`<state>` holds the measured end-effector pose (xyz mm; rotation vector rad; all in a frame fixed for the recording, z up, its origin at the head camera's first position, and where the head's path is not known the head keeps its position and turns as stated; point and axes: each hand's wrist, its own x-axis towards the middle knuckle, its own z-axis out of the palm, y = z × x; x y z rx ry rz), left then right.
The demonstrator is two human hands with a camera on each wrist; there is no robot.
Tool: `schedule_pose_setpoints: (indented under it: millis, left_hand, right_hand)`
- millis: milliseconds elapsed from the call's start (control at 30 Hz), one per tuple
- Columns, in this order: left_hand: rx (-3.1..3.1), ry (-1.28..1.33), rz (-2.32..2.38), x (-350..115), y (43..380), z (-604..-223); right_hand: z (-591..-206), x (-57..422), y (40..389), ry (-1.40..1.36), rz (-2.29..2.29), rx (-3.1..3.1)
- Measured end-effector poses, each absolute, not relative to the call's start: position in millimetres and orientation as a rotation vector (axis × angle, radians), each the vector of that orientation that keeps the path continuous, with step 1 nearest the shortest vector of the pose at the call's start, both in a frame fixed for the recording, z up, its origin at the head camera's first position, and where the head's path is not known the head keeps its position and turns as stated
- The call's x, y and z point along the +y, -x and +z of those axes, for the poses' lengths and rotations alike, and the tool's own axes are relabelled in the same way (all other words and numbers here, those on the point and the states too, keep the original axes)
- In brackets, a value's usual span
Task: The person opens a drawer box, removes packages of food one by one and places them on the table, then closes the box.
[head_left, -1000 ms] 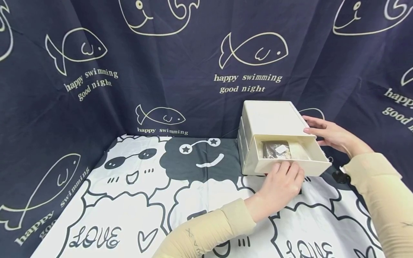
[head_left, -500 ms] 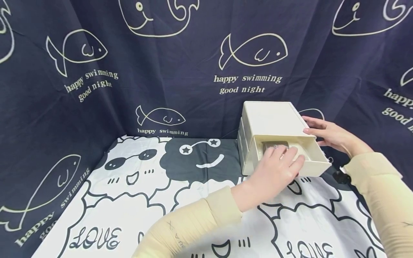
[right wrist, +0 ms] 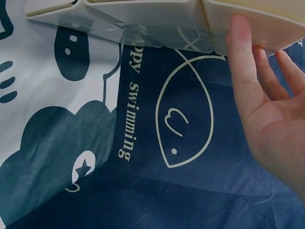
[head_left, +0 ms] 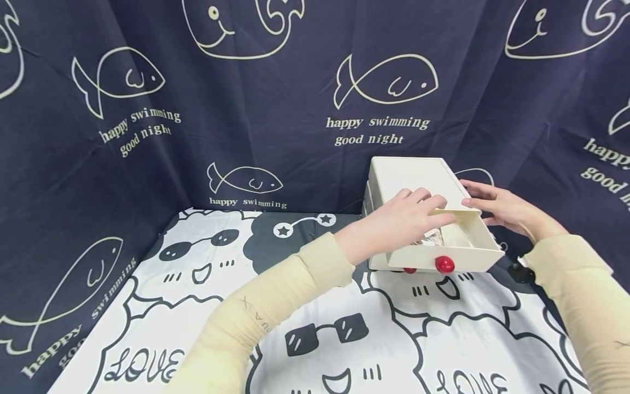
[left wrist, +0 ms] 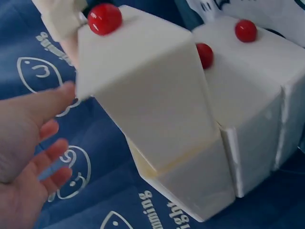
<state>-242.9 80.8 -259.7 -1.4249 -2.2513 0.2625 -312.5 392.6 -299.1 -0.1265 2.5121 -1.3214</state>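
A white drawer cabinet (head_left: 408,174) stands at the back right. Its top drawer (head_left: 474,258), with a round red knob (head_left: 444,264), is pulled out. Inside lies a clear plastic-wrapped packet (head_left: 433,238), mostly hidden behind my left hand (head_left: 396,221). That hand hovers over the drawer's left part with fingers apart; the left wrist view shows nothing between them, and its thumb is close to the drawer's side. My right hand (head_left: 504,208) rests its fingertips against the cabinet's right side near the top front corner; the right wrist view shows these fingers (right wrist: 240,36) fairly straight.
Lower drawers carry red knobs (left wrist: 246,30) of their own and are pushed in. Beneath is a white cloth (head_left: 162,317) with dark cartoon prints. A navy fish-print curtain (head_left: 275,109) hangs behind the cabinet. A small black object (head_left: 520,272) lies right of the cabinet.
My left hand has left the drawer front, dipped over the packet, and risen up and left, uncovering the red knob. The right hand and drawer have stayed in place.
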Motion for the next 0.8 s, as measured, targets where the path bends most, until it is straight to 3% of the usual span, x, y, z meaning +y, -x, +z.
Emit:
schedule_pose_setpoints:
  millis: [800]
  left_hand:
    - [-2.567, 1.867, 0.125, 107, 290, -281]
  right_hand:
    - [-296, 390, 309, 0.177, -1.278, 2.532]
